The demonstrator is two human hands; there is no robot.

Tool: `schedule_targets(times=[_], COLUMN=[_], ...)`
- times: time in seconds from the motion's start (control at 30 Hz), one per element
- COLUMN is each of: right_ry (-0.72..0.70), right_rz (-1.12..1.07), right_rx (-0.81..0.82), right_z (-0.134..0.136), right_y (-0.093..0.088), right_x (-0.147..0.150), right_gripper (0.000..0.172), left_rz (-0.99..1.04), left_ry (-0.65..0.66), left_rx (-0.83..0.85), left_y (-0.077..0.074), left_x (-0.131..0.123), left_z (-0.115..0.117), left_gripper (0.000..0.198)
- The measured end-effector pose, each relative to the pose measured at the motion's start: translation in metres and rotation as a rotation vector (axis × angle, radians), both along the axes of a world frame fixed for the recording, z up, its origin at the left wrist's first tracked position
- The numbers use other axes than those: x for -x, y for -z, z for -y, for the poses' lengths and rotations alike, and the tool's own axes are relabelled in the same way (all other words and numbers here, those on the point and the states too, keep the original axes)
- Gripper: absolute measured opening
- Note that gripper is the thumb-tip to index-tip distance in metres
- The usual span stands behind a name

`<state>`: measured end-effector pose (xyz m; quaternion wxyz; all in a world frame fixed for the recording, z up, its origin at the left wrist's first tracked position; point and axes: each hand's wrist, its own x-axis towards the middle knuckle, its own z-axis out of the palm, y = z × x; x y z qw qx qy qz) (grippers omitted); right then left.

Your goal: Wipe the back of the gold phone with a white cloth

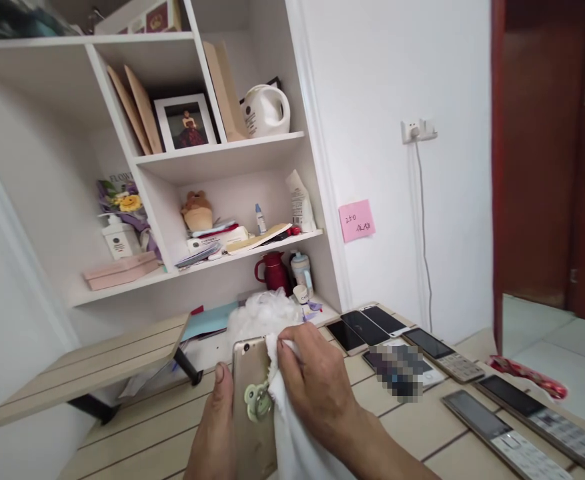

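A gold smartphone stands tilted up in front of me, its back and camera facing me. On that back sits a pale green ring holder. My left hand grips the phone along its left edge, thumb pointing up. My right hand is closed on a white cloth, pressed against the phone's upper right edge. The cloth hangs down over the phone's right side. The phone's screen side is hidden.
Several phones lie to the right, among them a touchscreen phone and a keypad phone. A small raised stand is at left. Behind are crumpled white plastic, a red jug and white shelves.
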<state>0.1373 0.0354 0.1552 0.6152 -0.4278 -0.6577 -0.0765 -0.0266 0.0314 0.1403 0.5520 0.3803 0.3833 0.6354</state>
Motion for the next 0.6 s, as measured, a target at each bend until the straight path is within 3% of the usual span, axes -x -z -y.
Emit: schedule_targets(times=[0.13, 0.27, 0.43, 0.6], right_ry=[0.012, -0.077, -0.212, -0.151], right_rz=[0.124, 0.246, 0.324, 0.160], right_rx=[0.101, 0.000, -0.255, -0.148], right_z=[0.007, 0.022, 0.032, 0.023], right_y=[0.009, 0.019, 0.021, 0.019], right_x=[0.014, 0.038, 0.051, 0.036], right_gripper=[0.018, 0.016, 0.017, 0.017], left_rz=[0.027, 0.231, 0.227, 0.315], left_ry=[-0.147, 0.043, 0.076, 0.114], left_rx=[0.098, 0.167, 0.196, 0.073], left_y=[-0.022, -0.041, -0.051, -0.055], left_x=[-0.012, -0.018, -0.013, -0.009], left_z=[0.007, 0.016, 0.023, 0.030], left_gripper=[0.051, 0.050, 0.060, 0.055])
